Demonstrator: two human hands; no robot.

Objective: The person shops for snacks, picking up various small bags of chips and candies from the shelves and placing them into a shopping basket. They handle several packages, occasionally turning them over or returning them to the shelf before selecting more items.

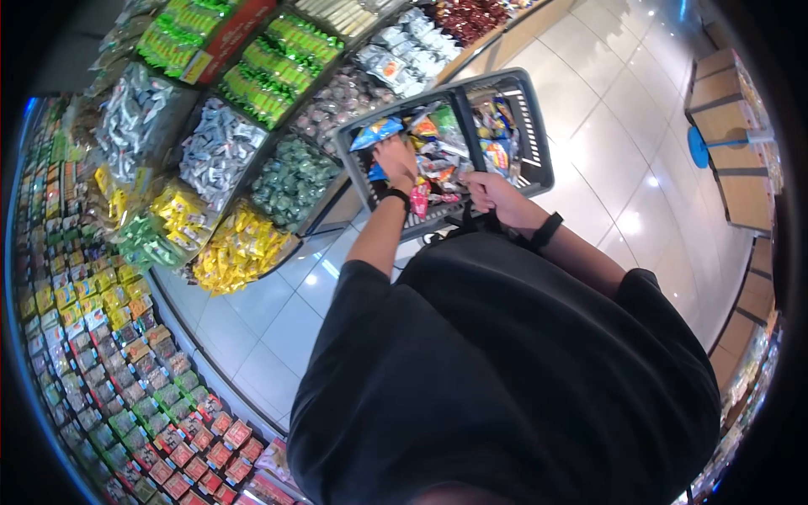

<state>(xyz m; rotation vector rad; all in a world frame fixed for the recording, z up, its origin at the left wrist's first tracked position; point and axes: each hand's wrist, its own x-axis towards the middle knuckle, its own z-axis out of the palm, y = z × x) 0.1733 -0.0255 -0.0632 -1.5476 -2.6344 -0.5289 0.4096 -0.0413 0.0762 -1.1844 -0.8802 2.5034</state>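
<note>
A dark grey shopping basket [539, 126] hangs in front of my body, partly filled with small colourful snack packets [442, 156]. My left hand [397, 160] reaches into its left end, fingers apart and bent down among the packets. Just beyond those fingertips, touching or nearly so, is a blue packet [379, 132]. A pink packet [419, 200] lies by the near rim. My right hand [495, 195] is closed around the basket's handle [470, 126], which crosses over the packets. Whatever lies under my left palm is hidden.
Bulk bins beyond the basket hold green packets [278, 67], silver packets [220, 147], dark green sweets [295, 181] and yellow packets [240, 248]. Rows of boxed goods [181, 454] line the left shelf. Tiled floor [623, 177] runs between the bins and a wooden display [724, 135].
</note>
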